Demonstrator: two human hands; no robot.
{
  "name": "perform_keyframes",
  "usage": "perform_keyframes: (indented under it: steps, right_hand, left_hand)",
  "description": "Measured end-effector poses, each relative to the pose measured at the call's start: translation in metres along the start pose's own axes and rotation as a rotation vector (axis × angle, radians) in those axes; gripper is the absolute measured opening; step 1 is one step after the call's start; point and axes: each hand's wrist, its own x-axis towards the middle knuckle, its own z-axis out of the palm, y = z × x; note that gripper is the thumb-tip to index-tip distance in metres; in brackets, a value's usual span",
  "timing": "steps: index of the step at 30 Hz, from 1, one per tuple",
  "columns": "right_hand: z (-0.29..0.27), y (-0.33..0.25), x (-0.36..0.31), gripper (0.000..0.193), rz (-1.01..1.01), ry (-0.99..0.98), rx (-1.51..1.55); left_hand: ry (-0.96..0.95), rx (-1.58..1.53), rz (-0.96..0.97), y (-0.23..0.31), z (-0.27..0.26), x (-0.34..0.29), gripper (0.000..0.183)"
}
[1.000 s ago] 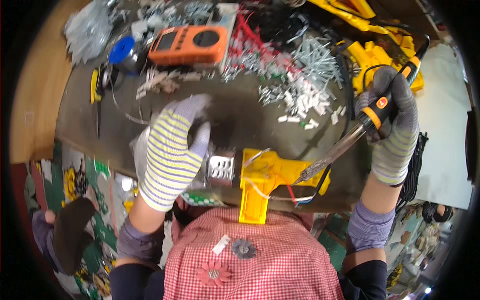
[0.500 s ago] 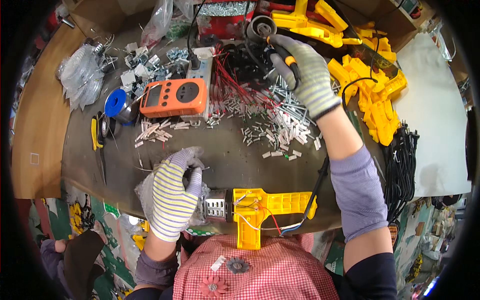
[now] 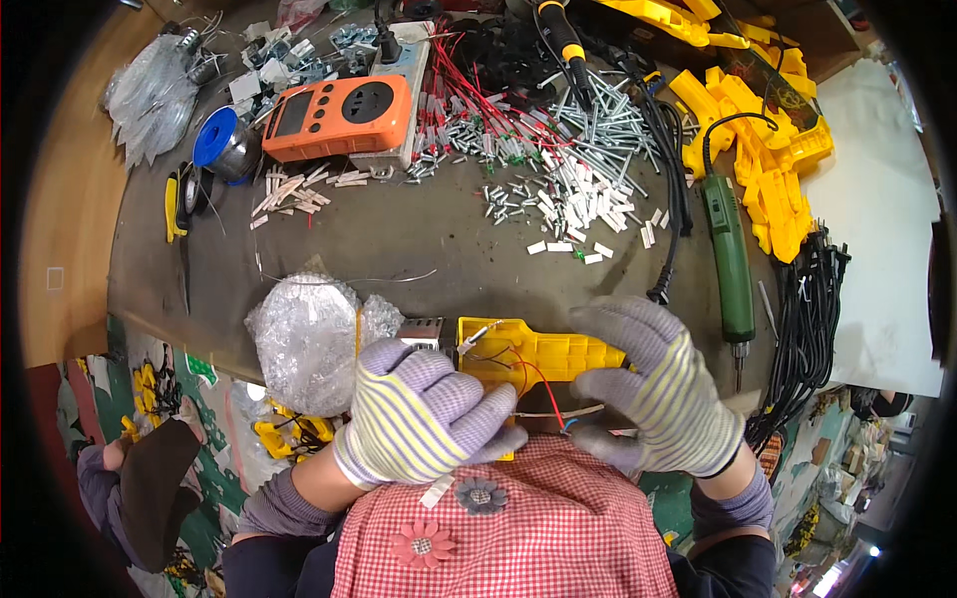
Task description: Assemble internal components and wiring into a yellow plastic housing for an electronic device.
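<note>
A yellow plastic housing (image 3: pixel 558 354) lies open side up at the table's front edge, with red, blue and white wires in it. At its left end sits a silver slotted metal part (image 3: pixel 422 332), joined to a bundle in clear bubble wrap (image 3: pixel 304 344). My left hand (image 3: pixel 424 409), in a striped glove, is closed over the housing's lower arm, hiding most of it. My right hand (image 3: pixel 663 389), gloved alike, is open around the housing's right end, thumb near the blue wire tip; the cord there is hidden behind it.
Beyond lie an orange meter (image 3: pixel 339 118), a solder spool (image 3: pixel 227 140), loose screws (image 3: pixel 613 125) and white pieces (image 3: pixel 578 214). A black-handled tool with orange bands (image 3: pixel 563 45) lies at the back. A green power screwdriver (image 3: pixel 730 264), black cords (image 3: pixel 802 329) and yellow shells (image 3: pixel 773 179) fill the right.
My right hand has let go of the black-and-orange tool at the back and come down to the housing. My left hand has moved right, off the bubble wrap and onto the housing.
</note>
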Motion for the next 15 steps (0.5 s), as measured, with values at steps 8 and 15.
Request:
perform_keyframes:
  steps: [8,15]
  right_hand:
    - [0.004,0.011,-0.002,0.024,0.069,-0.113,0.266]
    - [0.009,0.01,0.003,0.023,0.069,-0.03,0.303]
  left_hand:
    - [-0.039,0.047,0.058,0.001,-0.005,-0.005,0.031]
    - [-0.022,-0.005,0.023,-0.001,0.001,-0.005,0.027]
